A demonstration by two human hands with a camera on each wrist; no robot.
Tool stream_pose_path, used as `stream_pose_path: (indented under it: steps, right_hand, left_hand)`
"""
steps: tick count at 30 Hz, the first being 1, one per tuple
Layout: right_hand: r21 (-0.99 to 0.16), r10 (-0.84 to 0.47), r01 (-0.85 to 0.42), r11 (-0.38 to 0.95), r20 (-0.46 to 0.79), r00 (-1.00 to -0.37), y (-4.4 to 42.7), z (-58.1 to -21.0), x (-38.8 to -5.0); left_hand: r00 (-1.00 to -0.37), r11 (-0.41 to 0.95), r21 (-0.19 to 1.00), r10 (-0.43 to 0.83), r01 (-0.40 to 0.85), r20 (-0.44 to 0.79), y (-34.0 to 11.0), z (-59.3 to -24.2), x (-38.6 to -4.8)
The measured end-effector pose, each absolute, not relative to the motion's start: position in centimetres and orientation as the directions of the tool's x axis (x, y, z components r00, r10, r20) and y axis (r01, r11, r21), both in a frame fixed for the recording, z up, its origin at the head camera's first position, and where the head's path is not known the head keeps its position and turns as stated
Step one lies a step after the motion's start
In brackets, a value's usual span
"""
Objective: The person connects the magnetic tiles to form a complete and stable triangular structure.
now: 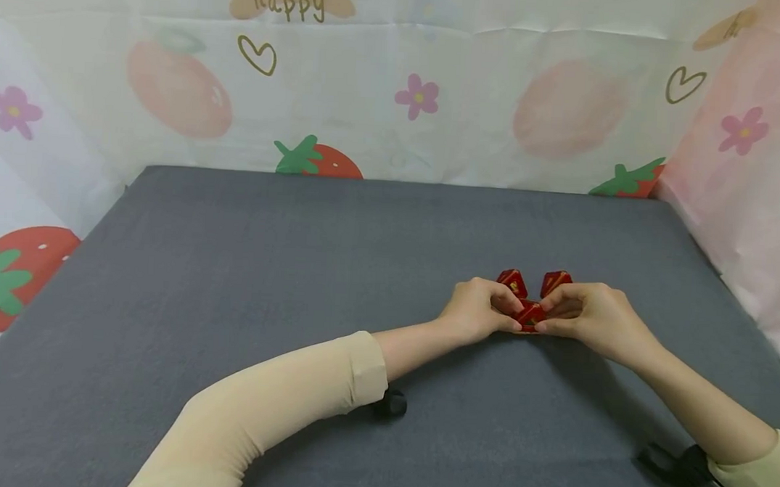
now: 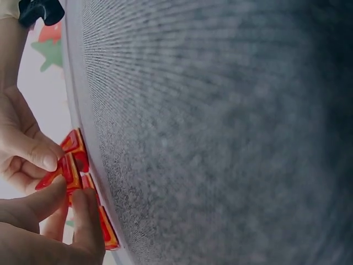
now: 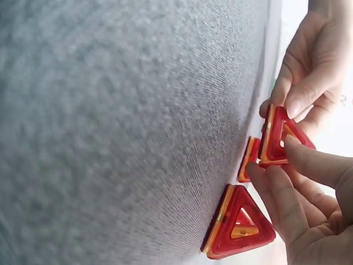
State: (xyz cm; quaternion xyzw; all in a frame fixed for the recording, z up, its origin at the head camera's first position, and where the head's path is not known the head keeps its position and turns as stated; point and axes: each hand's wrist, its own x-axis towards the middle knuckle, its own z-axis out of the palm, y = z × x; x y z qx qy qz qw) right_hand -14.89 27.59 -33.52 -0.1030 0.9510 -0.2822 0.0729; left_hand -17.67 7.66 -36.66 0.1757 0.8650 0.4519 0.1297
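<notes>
A red triangular block with orange edges (image 1: 529, 316) is pinched between both hands at the right of the table. My left hand (image 1: 478, 310) grips its left side with thumb and fingertips; my right hand (image 1: 592, 315) grips the right side. In the right wrist view this held triangle (image 3: 270, 143) tilts and shows a hollow middle. Just behind it stand two similar red blocks, one at the left (image 1: 512, 282) and one at the right (image 1: 556, 282). Fingers hide part of the held block, and whether it touches the others I cannot tell.
A dark grey cloth covers the table (image 1: 231, 280). White printed curtains (image 1: 476, 58) rise at its back and sides. Black wrist straps show under the left sleeve (image 1: 292, 384) and near the right cuff (image 1: 753, 470).
</notes>
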Motion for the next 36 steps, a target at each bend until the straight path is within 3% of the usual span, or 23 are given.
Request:
stream_pose_path:
  steps: [14, 36]
  right_hand:
    - [-0.561, -0.257, -0.167, 0.811, -0.084, -0.963, 27.1, -34.3, -15.0]
    - [-0.515, -0.294, -0.242, 0.822, -0.02, -0.956, 26.6, -34.6, -15.1]
  left_hand:
    - [-0.901, 0.552, 0.82, 0.419, 0.152, -0.115, 7.2, -37.0, -17.9]
    - [-0.887, 0.572, 0.794, 0.451, 0.205, -0.095, 6.9, -37.3, -18.1]
